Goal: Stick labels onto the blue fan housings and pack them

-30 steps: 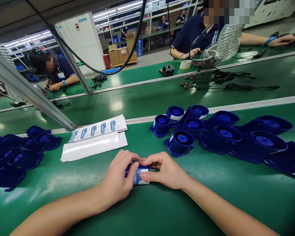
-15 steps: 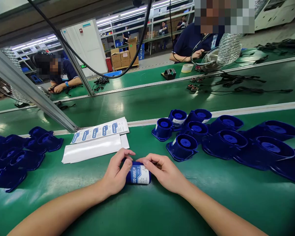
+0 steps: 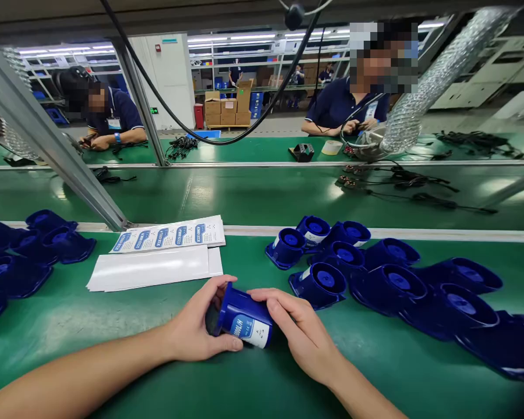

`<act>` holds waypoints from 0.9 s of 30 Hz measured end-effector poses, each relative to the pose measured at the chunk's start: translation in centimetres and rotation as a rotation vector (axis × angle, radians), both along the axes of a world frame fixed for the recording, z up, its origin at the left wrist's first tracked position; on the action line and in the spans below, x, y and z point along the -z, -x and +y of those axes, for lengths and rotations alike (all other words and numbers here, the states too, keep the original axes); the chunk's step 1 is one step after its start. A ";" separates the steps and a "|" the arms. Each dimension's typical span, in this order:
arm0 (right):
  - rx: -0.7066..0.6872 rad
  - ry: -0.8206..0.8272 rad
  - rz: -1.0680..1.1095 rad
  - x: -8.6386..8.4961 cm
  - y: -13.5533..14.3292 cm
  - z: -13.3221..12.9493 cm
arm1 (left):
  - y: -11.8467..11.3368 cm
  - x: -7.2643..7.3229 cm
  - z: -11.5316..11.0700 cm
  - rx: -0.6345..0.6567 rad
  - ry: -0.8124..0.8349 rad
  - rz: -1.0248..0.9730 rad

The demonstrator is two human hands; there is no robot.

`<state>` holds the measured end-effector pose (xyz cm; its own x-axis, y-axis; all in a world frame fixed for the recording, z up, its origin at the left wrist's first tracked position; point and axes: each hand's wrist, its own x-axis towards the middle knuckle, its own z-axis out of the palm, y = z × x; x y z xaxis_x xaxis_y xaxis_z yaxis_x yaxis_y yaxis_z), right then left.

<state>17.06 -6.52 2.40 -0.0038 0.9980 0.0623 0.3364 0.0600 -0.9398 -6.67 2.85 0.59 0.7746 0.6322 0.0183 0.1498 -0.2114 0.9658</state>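
A blue plastic cup-shaped housing [image 3: 247, 311] with a square flange lies tilted on its side between my hands. A white-and-blue label [image 3: 251, 331] covers part of its curved side. My left hand [image 3: 205, 326] is closed around the flange end, thumb below and fingers behind. From the other side, my right hand [image 3: 299, 326] bends over the housing's upper right edge, its fingertips on top and the thumb close to the rim. Beyond my left hand lie a printed sheet of labels [image 3: 170, 235] and blank white backing sheets [image 3: 151, 270].
Several blue housings [image 3: 325, 279] stand at the right, and more housings [image 3: 17, 273] at the left. A metal post [image 3: 70, 139] slants across the left. Across the green bench [image 3: 157, 384], two people work near black cables [image 3: 181, 146] and a flexible silver duct [image 3: 436, 81].
The housing has turned and tilted, so its flange now shows at the left. My left hand has opened wider around it, and my right hand has shifted along its top. The view has levelled.
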 end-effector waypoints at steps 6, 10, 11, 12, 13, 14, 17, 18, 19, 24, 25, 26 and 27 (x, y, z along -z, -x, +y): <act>-0.019 0.024 -0.019 0.4 -0.2 -0.4 | -0.4 -0.1 -0.1 -0.051 0.134 -0.061; -0.027 0.043 -0.141 1.2 0.7 -0.6 | -0.5 0.7 -0.1 -0.133 0.168 -0.075; -0.003 0.045 -0.182 1.4 1.2 -0.5 | -0.5 0.9 -0.1 -0.147 0.163 -0.071; 0.030 0.043 -0.214 1.6 1.6 -0.4 | -0.5 1.1 -0.1 -0.149 0.151 -0.067; 0.060 0.037 -0.233 1.7 2.1 -0.3 | -0.5 1.2 0.0 -0.137 0.133 -0.062; 0.080 0.029 -0.243 1.8 2.5 -0.2 | -0.5 1.2 0.1 -0.115 0.113 -0.058; 0.110 0.035 -0.254 1.8 3.2 0.2 | -0.5 1.0 0.3 -0.053 0.079 -0.065; 0.114 0.041 -0.257 1.7 3.2 0.3 | -0.6 0.8 0.4 -0.044 0.083 -0.074; 0.119 0.044 -0.258 1.6 3.3 0.3 | -0.6 0.7 0.4 -0.040 0.094 -0.083; 0.125 -0.014 -0.238 1.2 3.2 0.2 | -0.7 0.5 0.3 -0.020 0.127 -0.125; 0.121 -0.030 -0.226 1.2 3.2 0.2 | -0.7 0.5 0.3 -0.020 0.112 -0.130; 0.116 -0.041 -0.210 1.2 3.2 0.2 | -0.7 0.5 0.3 -0.018 0.086 -0.133; 0.110 -0.047 -0.191 1.2 3.1 0.3 | -0.6 0.4 0.3 -0.014 0.054 -0.133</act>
<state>13.92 -6.26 1.23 0.0887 0.9892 0.1171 0.5147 0.0551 -0.8556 -6.02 3.16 0.17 0.7588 0.6457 0.0856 0.0227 -0.1576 0.9872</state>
